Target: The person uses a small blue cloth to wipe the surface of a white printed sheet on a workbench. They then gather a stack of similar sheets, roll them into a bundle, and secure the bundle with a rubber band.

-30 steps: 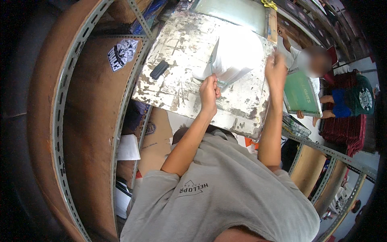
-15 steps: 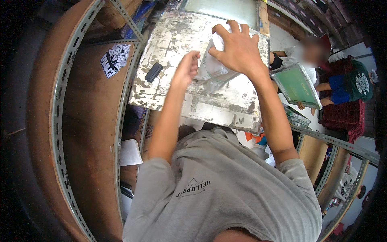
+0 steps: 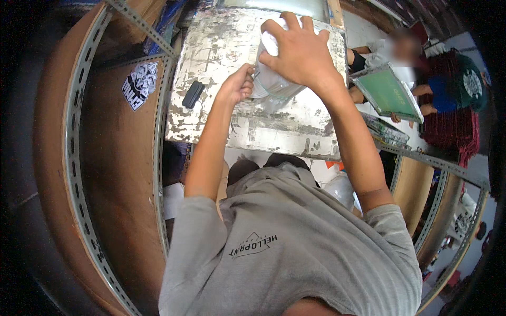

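Observation:
A white bundle in clear plastic (image 3: 270, 79) lies on a worktop (image 3: 211, 50) whose white coat is worn and stained. My right hand (image 3: 301, 51) spans the bundle from above, its fingers spread and bent over the upper edge and the thumb on the left side. Close against the bundle's left edge is my left hand (image 3: 238, 85), with its fingers curled in a pinch. What sits between those fingertips is too small to make out. Loose, shiny plastic shows at the bundle's near end, below my right palm.
A small black block-like object (image 3: 193, 95) rests left of my left hand. Metal-framed shelving (image 3: 79, 142) rises at my left. To the right, a person holds a framed green screen (image 3: 387, 94) beside a dark red stack (image 3: 448, 129). A glass-like panel (image 3: 269, 4) borders the worktop's far side.
My left hand has come up against the bundle's left edge. My right hand keeps its place on the bundle. The whole view has shifted slightly.

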Tool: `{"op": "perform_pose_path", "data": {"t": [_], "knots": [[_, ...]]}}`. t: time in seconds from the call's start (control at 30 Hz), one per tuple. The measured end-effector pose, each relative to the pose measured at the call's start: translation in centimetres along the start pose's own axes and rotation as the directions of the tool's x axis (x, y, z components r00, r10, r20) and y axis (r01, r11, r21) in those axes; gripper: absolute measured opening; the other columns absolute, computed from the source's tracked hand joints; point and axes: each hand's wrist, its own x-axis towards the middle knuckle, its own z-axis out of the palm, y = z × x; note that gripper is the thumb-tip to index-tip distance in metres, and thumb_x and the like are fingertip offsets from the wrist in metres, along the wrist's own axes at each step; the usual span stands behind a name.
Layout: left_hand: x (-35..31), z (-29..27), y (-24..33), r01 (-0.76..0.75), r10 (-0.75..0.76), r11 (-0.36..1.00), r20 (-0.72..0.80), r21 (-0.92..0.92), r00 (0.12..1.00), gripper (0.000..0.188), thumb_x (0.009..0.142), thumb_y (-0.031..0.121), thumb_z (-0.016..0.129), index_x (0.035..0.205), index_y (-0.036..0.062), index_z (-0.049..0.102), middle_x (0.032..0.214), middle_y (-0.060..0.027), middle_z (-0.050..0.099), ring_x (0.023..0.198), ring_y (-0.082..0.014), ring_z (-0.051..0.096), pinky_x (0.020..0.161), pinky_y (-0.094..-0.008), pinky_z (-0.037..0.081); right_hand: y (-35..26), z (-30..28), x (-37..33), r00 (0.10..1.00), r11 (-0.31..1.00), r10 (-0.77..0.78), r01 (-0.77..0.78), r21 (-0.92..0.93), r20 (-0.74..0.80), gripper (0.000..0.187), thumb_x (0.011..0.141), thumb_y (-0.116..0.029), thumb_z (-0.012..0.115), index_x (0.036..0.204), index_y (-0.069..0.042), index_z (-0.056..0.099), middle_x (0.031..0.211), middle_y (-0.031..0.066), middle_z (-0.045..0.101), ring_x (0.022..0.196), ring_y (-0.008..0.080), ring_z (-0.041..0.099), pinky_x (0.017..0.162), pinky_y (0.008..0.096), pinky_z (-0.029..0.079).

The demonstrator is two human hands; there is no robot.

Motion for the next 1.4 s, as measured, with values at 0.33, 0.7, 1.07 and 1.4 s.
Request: {"op": "perform_pose_path", "data": {"t": [0.33, 0.7, 1.07, 1.4], "knots": [[-7.9, 7.3, -14.8, -0.37, 0.334, 0.852, -0.159, -0.37, 0.929, 0.034, 0.107, 0.048, 0.055, 0.106, 0.014, 0.055, 0.069, 0.0087, 0.03, 0.057, -0.0049, 0.026, 0.05, -0.0229, 0.023, -1.3, -3.6, -0.5, 0.994, 0.991, 0.04, -0.051, 0.12, 0.098, 0.056, 0.087, -0.041, 0.069, 0.133, -0.011, 0.058, 0.142, 0.0258, 0.05, 0.132, 0.0467, 0.046, 0.1, 0.0686, 0.042], [-4.3, 2.3, -13.6, -0.142, 0.201, 0.671, -0.006, -0.728, 0.98, 0.026, 0.109, 0.032, 0.05, 0.091, 0.0152, 0.057, 0.063, 0.0086, 0.037, 0.052, -0.0061, 0.031, 0.048, -0.023, 0.024, -1.8, -2.0, -0.9, 0.994, 0.994, 0.101, -0.102, 0.031, 0.039, 0.061, 0.088, -0.043, 0.067, 0.139, -0.012, 0.055, 0.145, 0.0262, 0.048, 0.137, 0.0476, 0.043, 0.105, 0.072, 0.037], [-7.2, 3.0, 5.8, -0.691, 0.791, 0.504, 0.044, 0.518, 0.61, 0.053, 0.108, 0.042, 0.049, 0.14, 0.002, 0.058, 0.122, -0.0169, 0.067, 0.116, -0.0255, 0.064, 0.095, -0.0397, 0.052, 2.3, -0.4, 2.2, 0.984, 0.94, 0.06, 0.0, 0.34, -0.168, 0.065, 0.092, -0.059, 0.066, 0.136, -0.012, 0.062, 0.134, 0.02, 0.063, 0.122, 0.0362, 0.061, 0.099, 0.0558, 0.047], [-8.3, 7.0, -4.6, -0.876, 0.97, 0.032, 0.197, 0.482, 0.144, 0.088, 0.104, 0.035, 0.051, 0.163, 0.0052, -0.007, 0.166, -0.0297, 0.013, 0.154, -0.0417, 0.019, 0.126, -0.0559, 0.017, 13.0, 8.4, -10.1, 0.776, 0.421, 0.567, 0.015, 0.907, -0.276, 0.03, 0.1, -0.006, 0.063, 0.129, -0.001, 0.062, 0.12, 0.0113, 0.072, 0.112, 0.0197, 0.068, 0.099, 0.033, 0.052]]}}
